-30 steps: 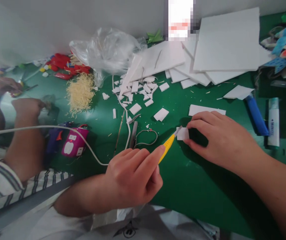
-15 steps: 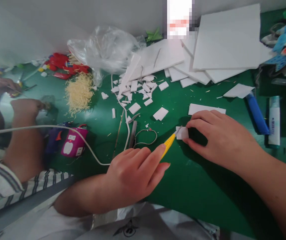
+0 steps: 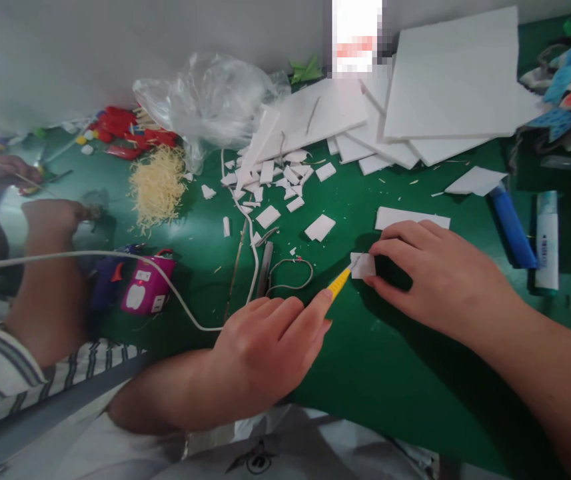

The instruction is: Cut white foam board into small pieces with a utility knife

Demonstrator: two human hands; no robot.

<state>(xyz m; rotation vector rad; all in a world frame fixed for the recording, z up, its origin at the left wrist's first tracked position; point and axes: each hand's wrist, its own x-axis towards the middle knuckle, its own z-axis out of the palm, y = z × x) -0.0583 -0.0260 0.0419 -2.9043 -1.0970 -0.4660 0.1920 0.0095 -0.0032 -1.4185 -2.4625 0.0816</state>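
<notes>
My left hand [image 3: 272, 353] is closed around a yellow utility knife [image 3: 339, 285], index finger stretched along its handle. The blade lies over a small white foam board piece [image 3: 364, 266] on the green table [image 3: 390, 387]. Thumb and fingertips of my right hand [image 3: 420, 267] pinch that piece at its right edge. Just behind my right hand lies a longer white foam strip [image 3: 410, 219], partly covered by the fingers. Loose foam offcuts [image 3: 320, 227] are scattered beyond the knife.
White foam sheets [image 3: 450, 80] are stacked at the back. A glue stick [image 3: 547, 240] and a blue tube-like object [image 3: 514, 227] lie at right. A white cable [image 3: 180, 293] runs to my left wrist. Another person's hand [image 3: 55, 217] works at left, near yellow shreds [image 3: 158, 183] and a magenta box [image 3: 148, 285].
The knife blade has shifted slightly on the foam piece. My left thumb stretched out, then drew back in toward the handle. My right hand keeps its pinch almost unmoved.
</notes>
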